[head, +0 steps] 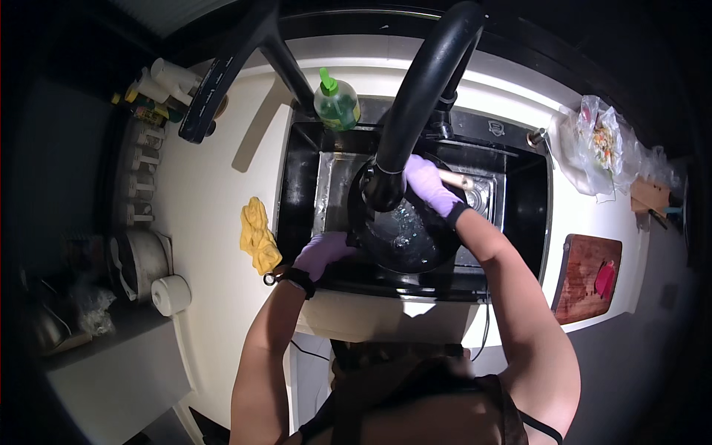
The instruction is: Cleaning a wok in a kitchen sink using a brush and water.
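Both my hands wear purple gloves and are over a black sink. In the sink is a round black pan with suds and water on its dark inner surface. My left hand grips the pan's short handle at its left side. My right hand is closed at the pan's upper right, beside the faucet head; a pale wooden handle sticks out to its right, and what lies under the fingers is hidden. The black gooseneck faucet arches above the pan and covers part of it.
A soap bottle with a green pump stands at the sink's back edge. A yellow cloth lies left of the sink. On the right are a wooden cutting board and a plastic bag with food scraps. A lidded white container stands far left.
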A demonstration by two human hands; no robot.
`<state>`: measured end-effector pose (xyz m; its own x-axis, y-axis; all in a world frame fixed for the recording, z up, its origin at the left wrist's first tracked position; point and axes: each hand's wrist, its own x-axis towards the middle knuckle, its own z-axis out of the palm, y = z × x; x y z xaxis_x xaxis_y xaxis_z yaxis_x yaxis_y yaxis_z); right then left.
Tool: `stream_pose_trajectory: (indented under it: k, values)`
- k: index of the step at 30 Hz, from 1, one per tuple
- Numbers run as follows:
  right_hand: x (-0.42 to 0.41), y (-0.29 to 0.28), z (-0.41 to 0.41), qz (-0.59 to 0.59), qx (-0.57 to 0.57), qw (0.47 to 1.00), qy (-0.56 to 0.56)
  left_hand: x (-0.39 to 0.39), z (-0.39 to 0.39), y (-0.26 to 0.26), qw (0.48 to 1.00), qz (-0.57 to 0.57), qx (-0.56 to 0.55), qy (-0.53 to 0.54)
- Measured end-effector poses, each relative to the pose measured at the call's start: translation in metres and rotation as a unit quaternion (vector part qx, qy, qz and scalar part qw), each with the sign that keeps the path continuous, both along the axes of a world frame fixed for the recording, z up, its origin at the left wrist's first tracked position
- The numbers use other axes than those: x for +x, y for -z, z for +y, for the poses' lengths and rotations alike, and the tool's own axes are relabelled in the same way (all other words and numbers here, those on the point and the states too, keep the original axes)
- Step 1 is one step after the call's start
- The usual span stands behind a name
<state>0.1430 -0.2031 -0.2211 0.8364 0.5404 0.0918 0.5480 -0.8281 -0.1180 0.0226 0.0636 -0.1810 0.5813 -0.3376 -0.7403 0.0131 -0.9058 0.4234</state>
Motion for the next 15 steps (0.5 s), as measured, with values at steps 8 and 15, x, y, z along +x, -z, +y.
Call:
stream_pose_trajectory:
  k: [8,15]
  values:
    - [-0.025,0.04,-0.068,0.027,-0.122,0.992,0.012,0.007,-0.018,-0.028,1.0,0.0,0.029,-0.002]
    - [-0.124,0.014,0.01,0.384,-0.163,0.907,-0.049,-0.002,-0.011,-0.005,0.998,-0.001,0.043,-0.045]
